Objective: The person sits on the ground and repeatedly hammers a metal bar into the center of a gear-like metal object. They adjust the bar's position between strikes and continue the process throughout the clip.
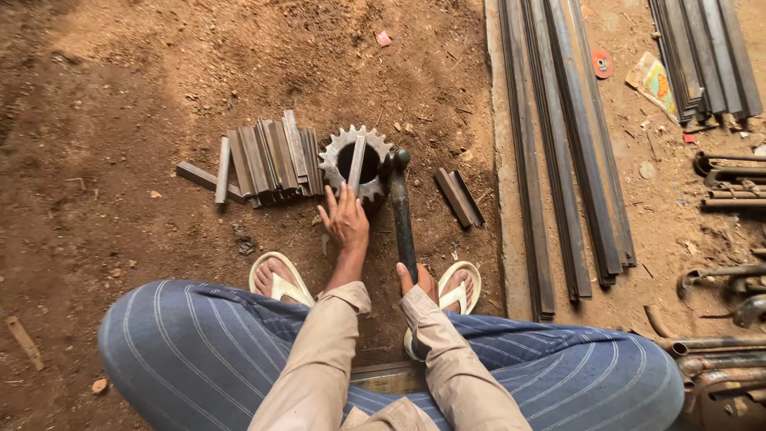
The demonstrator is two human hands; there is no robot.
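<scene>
Head view: I'm steadying a short steel strip on the sprocket with my left hand, fingers pinched on it, while my right hand is gripping the hammer closed-fisted, risking a struck fingertip.

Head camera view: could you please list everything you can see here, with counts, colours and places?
Toothed grey steel gear ring: one, centre, on dirt.
Flat grey steel strip: one, across the gear ring.
Dark steel hammer: one, right of the ring.
Short rusty angle-iron pieces: a pile, left of the ring.
Two short pieces: right of the hammer.
Long grey steel bars: several, right.
Rusty pipes: several, far right.
White sandals: two.
Left hand: on the strip.
Right hand: gripping the hammer.
</scene>
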